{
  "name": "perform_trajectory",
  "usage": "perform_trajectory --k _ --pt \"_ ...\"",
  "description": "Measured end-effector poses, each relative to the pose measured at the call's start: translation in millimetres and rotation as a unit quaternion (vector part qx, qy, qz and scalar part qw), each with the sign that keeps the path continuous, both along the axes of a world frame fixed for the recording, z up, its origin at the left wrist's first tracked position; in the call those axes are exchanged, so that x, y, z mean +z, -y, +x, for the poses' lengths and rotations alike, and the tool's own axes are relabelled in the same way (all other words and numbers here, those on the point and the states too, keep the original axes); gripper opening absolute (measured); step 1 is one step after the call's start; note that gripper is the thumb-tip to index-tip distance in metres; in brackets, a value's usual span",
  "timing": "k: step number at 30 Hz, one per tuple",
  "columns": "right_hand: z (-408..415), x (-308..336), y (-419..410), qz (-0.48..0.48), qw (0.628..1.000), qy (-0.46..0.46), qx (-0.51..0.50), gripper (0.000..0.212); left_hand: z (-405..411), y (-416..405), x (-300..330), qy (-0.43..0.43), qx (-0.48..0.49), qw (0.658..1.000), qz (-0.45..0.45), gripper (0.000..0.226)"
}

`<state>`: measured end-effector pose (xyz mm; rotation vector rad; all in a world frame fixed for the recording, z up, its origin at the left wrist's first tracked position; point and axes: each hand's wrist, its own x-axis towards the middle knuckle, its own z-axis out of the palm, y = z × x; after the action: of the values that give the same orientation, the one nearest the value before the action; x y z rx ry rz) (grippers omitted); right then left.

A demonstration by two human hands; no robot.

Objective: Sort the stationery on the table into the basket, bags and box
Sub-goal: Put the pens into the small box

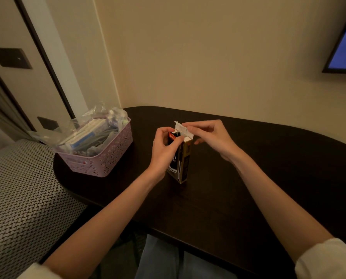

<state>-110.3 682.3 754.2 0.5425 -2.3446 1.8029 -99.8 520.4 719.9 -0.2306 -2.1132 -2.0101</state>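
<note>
Box (183,160): a tall, narrow carton standing upright on the dark desk (248,178), near the middle, its long axis vertical and its open end pointing up.
Box flap (183,128): white inside, hinged at the far top edge, folded back and leaning up and to the right.
Box faces: the side toward the right is gold-brown; the face toward the left is dark with a red patch near the top.
Writing: there are white marks on the dark face and on the red patch, too small and blurred to read; no brand can be made out.
Box contents: dark shapes show in the opening, not clear enough to name.
Left hand (165,147): its grip is curled round the upper left of the box, thumb and fingertips at the rim of the opening.
Right hand (210,135): its grip pinches the flap's edge between thumb and forefinger, the other fingers loosely curled.
Basket (107,156): pink with a pierced flower pattern, on the left end of the desk, well apart from the box.
Bags (99,125): clear plastic ones, stuffed in the basket and rising above its rim, with pens and white packets inside.
</note>
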Motion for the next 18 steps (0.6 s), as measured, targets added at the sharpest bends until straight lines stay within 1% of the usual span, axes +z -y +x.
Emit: perform_trajectory --k 4,6,8,9,11,14,16,18 --pt "0.1 1.6 -2.9 0.046 0.998 -0.033 0.005 0.024 -4.7 7.5 0.3 0.021 -0.077 0.997 0.002 0.046" --pt "0.3 1.8 -5.5 0.052 0.998 -0.04 -0.005 0.024 -7.5 14.7 -2.9 0.034 -0.12 0.992 0.032 0.057" --pt "0.1 0.6 -7.3 0.052 0.998 -0.043 -0.009 0.025 -11.0 20.9 -7.3 0.041 -0.141 0.988 0.044 0.069" --pt "0.0 -0.5 -7.8 0.052 0.998 -0.045 -0.01 0.025 -12.3 22.6 -9.0 0.04 -0.143 0.988 0.031 0.074" --pt "0.0 -2.7 -7.4 0.055 0.997 -0.052 -0.008 0.024 -13.4 23.2 -11.1 0.031 -0.131 0.99 -0.034 0.082" --pt "0.3 -6.1 -4.2 0.087 0.994 -0.069 -0.008 0.022 -14.3 20.2 -17.0 -0.001 -0.136 0.982 -0.132 0.086" --pt "0.7 -8.0 -2.2 0.091 0.993 -0.07 -0.015 0.022 -15.0 18.0 -22.9 -0.013 -0.136 0.979 -0.154 0.085" --pt "0.9 -9.3 -1.4 0.08 0.994 -0.066 -0.025 0.023 -15.5 17.2 -27.8 -0.021 -0.129 0.98 -0.153 0.084"
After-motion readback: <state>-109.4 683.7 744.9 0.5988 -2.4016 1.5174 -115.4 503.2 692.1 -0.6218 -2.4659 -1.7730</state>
